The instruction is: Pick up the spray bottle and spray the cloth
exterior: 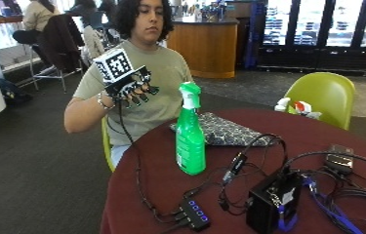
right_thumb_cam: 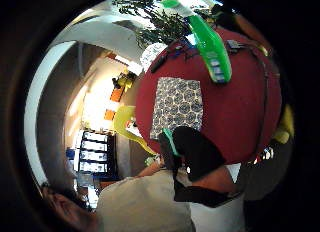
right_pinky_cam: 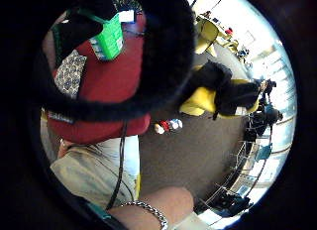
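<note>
From the outside view, the gloved right hand [exterior: 131,87] hung raised, fingers loosely spread, its grip holding nothing. The spray bottle [exterior: 190,134] stood untouched on the surface [exterior: 170,175], the cloth [exterior: 225,129] at its two o'clock. In the thumb-side view both lay beneath the palm; everything remained undone.

Daylight floods in from windows [right_pinky_cam: 277,76] at the back — they glare white in the palm views. The table [exterior: 338,141] is evenly lit, shadows soft. Palm views bend strongly at the rim — black glove parts there are blurred.
</note>
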### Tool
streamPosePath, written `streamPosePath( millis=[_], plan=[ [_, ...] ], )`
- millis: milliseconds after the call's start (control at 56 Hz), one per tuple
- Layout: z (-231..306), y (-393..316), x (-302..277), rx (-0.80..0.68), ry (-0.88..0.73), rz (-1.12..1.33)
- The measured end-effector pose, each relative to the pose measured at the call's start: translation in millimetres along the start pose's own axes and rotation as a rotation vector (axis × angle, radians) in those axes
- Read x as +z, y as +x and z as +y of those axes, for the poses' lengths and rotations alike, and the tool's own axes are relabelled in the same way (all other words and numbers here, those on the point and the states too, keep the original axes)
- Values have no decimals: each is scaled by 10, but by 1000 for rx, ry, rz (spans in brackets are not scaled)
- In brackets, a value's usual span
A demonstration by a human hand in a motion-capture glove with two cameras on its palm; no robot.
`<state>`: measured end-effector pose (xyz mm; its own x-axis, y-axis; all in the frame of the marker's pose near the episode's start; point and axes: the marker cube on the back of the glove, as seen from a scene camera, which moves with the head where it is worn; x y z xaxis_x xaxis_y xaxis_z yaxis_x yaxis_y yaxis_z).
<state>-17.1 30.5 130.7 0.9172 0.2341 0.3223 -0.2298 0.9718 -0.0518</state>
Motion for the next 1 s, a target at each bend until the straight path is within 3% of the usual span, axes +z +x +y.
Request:
streamPosePath(
  millis=[715,875,1000],
  plan=[
    [-172,30,88,23,5,-47],
    [-689,28,133,44,63,-197],
    [-1044,-86,261,78,116,-457]
  ],
)
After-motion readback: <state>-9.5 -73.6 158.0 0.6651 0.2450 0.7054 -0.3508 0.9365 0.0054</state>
